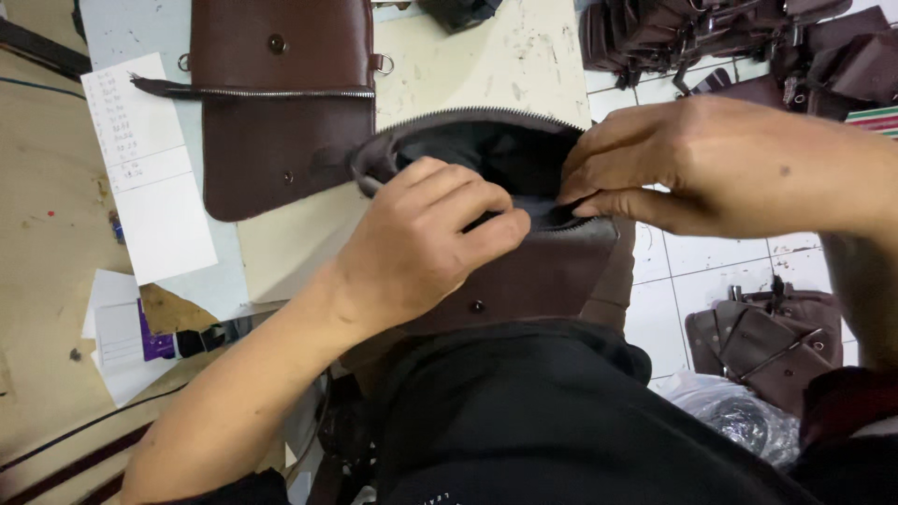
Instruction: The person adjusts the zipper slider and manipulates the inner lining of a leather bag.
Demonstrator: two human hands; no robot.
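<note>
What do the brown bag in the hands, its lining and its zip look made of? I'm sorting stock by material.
Bag: brown leather or an imitation, matte with a fine grain; which one cannot be told. Lining: black woven cloth, dull and softly creased. Zip: silvery metal-looking teeth that glint. Both hands pinch the opening.

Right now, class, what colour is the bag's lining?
Black lining, clearest in the head view.
</note>
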